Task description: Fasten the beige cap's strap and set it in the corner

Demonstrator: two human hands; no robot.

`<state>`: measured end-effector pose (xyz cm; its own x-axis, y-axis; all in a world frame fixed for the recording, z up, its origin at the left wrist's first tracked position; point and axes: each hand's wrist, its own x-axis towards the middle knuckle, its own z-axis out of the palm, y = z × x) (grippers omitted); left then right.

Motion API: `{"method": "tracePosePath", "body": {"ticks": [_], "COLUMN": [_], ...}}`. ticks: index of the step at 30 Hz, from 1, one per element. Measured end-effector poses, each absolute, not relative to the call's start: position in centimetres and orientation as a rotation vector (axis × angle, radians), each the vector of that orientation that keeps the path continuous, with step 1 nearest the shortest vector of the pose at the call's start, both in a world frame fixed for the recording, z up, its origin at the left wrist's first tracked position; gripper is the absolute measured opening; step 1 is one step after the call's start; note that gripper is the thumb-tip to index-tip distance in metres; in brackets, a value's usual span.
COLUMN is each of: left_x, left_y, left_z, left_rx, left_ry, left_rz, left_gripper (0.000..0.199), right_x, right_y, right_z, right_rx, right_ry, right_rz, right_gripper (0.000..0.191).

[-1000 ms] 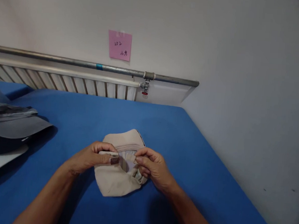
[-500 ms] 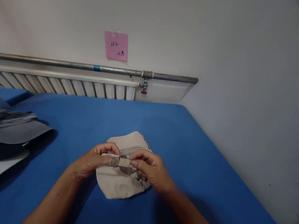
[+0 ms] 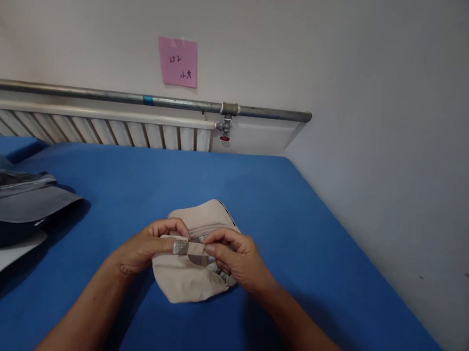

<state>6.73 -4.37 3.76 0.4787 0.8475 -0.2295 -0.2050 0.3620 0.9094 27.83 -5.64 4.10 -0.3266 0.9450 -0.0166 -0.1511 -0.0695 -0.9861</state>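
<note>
A beige cap (image 3: 188,280) lies on the blue surface, its brim away from me and its back strap toward me. My left hand (image 3: 145,247) pinches the strap's left part beside a metal buckle (image 3: 180,247). My right hand (image 3: 240,258) pinches the strap (image 3: 197,249) just right of the buckle, thumb on top. The strap runs between both hands over the cap's rear opening. The fingertips under the strap are partly hidden.
Several caps (image 3: 29,202), grey, dark and white, are stacked at the left edge. Behind the blue table (image 3: 226,180) are a radiator (image 3: 120,132), a pipe (image 3: 175,103) with a red-handled valve, and a pink note (image 3: 177,62). A wall borders the right side.
The strap and buckle sit closer together, with no gap visible between them now. Both hands keep their pinch. The whole view has shifted slightly, so the background sits a little higher.
</note>
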Motion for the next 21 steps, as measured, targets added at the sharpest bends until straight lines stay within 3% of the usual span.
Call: {"method": "tracePosePath", "body": {"ticks": [9, 21], "left_x": [7.03, 7.19], "left_y": [-4.44, -4.73], "left_z": [4.04, 4.32], "left_rx": [0.961, 0.977], "left_ry": [0.831, 0.843], "left_rz": [0.774, 0.834], "left_gripper": [0.027, 0.014], "right_x": [27.79, 27.29], "right_y": [-5.71, -5.93], "right_z": [4.21, 3.57], "right_rx": [-0.943, -1.083], "right_ry": [-1.343, -1.388], "right_rz": [1.52, 1.38], "right_gripper": [0.005, 0.006]}}
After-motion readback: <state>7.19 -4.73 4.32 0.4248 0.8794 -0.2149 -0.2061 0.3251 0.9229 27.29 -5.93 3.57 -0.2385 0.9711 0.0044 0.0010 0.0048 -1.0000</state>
